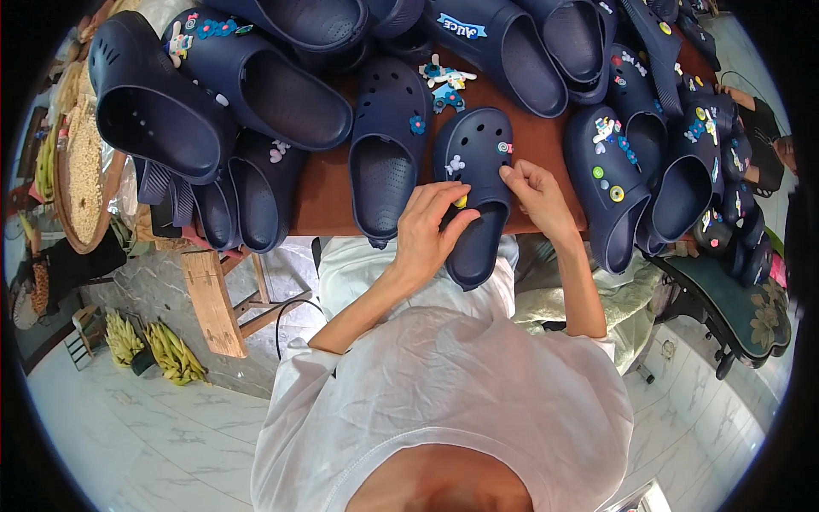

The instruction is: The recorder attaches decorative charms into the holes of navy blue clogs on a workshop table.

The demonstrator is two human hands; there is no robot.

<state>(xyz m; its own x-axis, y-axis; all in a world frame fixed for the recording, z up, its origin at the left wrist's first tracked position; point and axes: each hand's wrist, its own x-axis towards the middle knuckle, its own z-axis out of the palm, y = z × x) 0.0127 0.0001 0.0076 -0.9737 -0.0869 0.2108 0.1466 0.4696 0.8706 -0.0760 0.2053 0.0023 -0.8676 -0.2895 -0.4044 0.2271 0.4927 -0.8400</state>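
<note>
You had a navy clog (474,247) in front of you at the near edge of the brown tabletop (328,192), its toe over the table and its heel reaching past the edge toward your lap. Your left hand (420,237) lay on the clog's left side, the forefinger and thumb spread apart, with a yellow charm (461,202) showing beside the fingertips; whether they gripped it, I could not tell. Your right hand (546,203) was at the opposite side, fingers curled and bunched close together and the thumb against the upper's edge; I could not see whether anything was pinched there. A white charm (457,165) and a spiral charm (505,148) sat on the same upper. Just to the left stood another navy clog (388,92) bearing a blue flower charm (417,125). Beyond the toes lay a cluster of loose charms (446,83), and decorated clogs (607,171) crowded the right.
</note>
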